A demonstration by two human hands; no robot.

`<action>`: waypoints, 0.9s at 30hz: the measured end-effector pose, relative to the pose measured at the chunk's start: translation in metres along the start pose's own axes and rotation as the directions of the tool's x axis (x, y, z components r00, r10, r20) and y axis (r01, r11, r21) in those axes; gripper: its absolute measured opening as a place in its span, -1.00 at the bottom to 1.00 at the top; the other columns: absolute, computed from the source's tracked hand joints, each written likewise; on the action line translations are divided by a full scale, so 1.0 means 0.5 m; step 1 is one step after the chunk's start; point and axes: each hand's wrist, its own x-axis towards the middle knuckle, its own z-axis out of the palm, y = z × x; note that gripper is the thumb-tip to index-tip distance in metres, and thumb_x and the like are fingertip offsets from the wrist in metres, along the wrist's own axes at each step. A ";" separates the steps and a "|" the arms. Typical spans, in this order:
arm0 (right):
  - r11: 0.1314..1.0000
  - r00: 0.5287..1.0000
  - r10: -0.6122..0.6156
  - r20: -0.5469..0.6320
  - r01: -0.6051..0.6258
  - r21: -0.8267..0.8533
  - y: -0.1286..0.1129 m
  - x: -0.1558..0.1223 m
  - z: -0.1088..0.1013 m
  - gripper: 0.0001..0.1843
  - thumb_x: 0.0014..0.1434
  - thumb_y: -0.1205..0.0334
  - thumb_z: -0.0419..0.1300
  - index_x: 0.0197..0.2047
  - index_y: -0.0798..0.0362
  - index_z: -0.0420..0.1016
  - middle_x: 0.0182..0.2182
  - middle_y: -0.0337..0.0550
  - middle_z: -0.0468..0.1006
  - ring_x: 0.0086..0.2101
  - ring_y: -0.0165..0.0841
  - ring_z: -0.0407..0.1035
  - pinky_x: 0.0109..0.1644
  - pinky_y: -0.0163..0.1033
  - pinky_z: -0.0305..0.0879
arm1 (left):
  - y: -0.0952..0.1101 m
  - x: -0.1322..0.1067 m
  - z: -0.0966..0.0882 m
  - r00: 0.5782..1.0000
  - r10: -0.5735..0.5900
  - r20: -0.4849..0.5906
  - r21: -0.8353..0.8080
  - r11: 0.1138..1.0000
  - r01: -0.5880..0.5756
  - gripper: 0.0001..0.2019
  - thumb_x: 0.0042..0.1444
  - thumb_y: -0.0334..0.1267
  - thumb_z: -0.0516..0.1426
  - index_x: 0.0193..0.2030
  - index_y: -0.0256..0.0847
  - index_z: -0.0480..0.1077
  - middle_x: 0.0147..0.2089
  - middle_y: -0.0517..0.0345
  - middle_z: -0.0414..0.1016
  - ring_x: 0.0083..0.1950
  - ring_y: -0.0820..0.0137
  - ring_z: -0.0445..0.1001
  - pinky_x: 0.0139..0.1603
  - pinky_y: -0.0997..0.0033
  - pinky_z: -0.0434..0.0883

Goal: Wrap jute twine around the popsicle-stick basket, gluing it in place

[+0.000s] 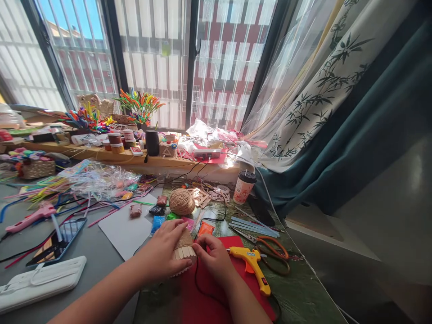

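My left hand (160,252) is wrapped round a small cup-like craft made of wooden craft sticks (184,253), its upper part wound with brown twine (184,238). At the craft's right side, the thumb and fingers of my right hand (214,257) are pinched together; whatever is between them is too small to make out. Both hands are above a red sheet (195,292). Just beyond them sits a ball of twine (182,201). A yellow hot glue gun (251,263) lies to the right of my right hand, on the red sheet.
Orange-handled scissors (273,247), clear glue sticks (253,226) and a lidded paper cup (245,186) stand or lie at right. Small coloured packets (158,222) are beyond my hands. To the left are white paper (118,231), a phone (59,242) and a pink glue gun (32,218).
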 end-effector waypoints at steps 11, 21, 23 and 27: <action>0.996 0.996 -0.080 0.037 0.081 -0.043 -0.014 -0.005 0.001 -0.84 0.28 0.14 0.23 -0.28 0.01 0.54 -0.34 -0.17 0.58 -0.27 -0.30 0.44 -0.12 -0.23 0.31 | -0.067 -0.025 -0.010 0.983 0.166 -0.076 -0.114 0.978 -0.173 -0.25 0.13 -0.12 0.30 0.44 -0.04 0.19 0.46 -0.13 0.16 0.48 -0.13 0.12 0.45 -0.12 0.19; 0.997 0.997 -0.078 -0.021 0.078 0.024 0.000 0.000 0.004 -0.83 0.26 0.10 0.25 -0.27 0.01 0.58 -0.35 -0.16 0.60 -0.30 -0.30 0.45 -0.16 -0.23 0.36 | -0.099 -0.037 0.032 0.962 0.181 -0.204 -0.093 0.975 -0.203 -0.31 0.21 -0.09 0.21 0.45 0.00 0.11 0.51 -0.12 0.06 0.51 -0.14 0.04 0.46 -0.19 0.14; 0.995 0.996 -0.085 -0.031 0.086 0.040 0.001 -0.001 0.011 -0.84 0.26 0.11 0.24 -0.24 -0.01 0.61 -0.33 -0.15 0.61 -0.27 -0.29 0.48 -0.14 -0.22 0.38 | -0.099 -0.043 0.019 0.967 0.174 -0.185 -0.046 0.982 -0.185 -0.28 0.20 -0.13 0.22 0.46 0.02 0.08 0.53 -0.14 0.02 0.52 -0.17 0.03 0.45 -0.23 0.12; 0.989 0.990 -0.139 -0.022 0.140 0.056 -0.001 -0.001 0.021 -0.84 0.29 0.16 0.24 -0.17 -0.06 0.66 -0.28 -0.14 0.65 -0.22 -0.28 0.51 -0.07 -0.19 0.39 | -0.080 -0.045 -0.007 0.982 0.089 -0.165 0.016 0.996 -0.088 -0.30 0.09 -0.11 0.32 0.34 -0.04 0.19 0.48 -0.21 0.12 0.46 -0.18 0.15 0.40 -0.25 0.20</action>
